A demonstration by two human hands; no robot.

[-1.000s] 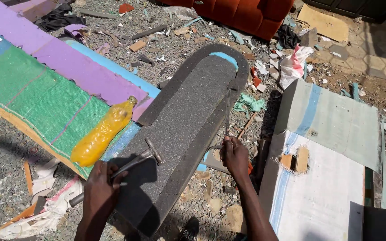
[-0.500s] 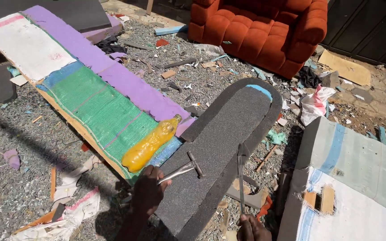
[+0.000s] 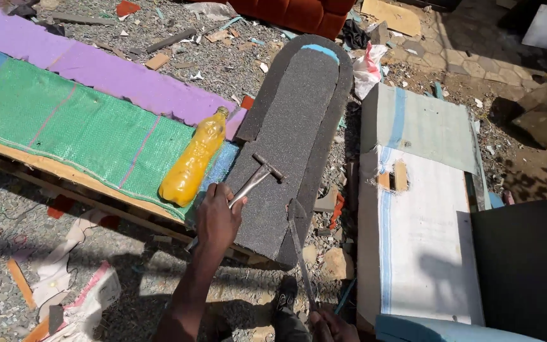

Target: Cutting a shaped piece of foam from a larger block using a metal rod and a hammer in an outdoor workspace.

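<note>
1. My left hand (image 3: 218,218) has its fingers curled tight round the handle of a hammer (image 3: 254,179); the head sits past my knuckles, resting on or just above the grey foam slab (image 3: 295,136). I cannot tell whether it touches.
2. My right hand (image 3: 332,326) is at the bottom edge of view, fingers closed round the end of a long thin blade (image 3: 300,247). Its tip lies near the slab's lower end, just right of my left fist.
3. Risk, as I judge it: the blade runs close beside my left wrist, so a slip or a jerk sideways could cut me.
4. The hammer grip is low on the handle; a loose swing could glance off the soft foam and land on the blade or on my fingers.
5. The yellow bottle (image 3: 194,166) lies just left of my left hand, touching the slab's edge on the green sheet (image 3: 83,130). A knock could roll it off the board.
6. The slab overhangs the board toward me, so pressure near its end could tip it.
7. Hard to make out: most of my right hand is cut off, so its exact grip is unclear. A dark shoe (image 3: 284,294) shows between my arms; the rest of the leg is hidden. Whether the blade tip is in the foam or lying on it, I cannot tell.
</note>
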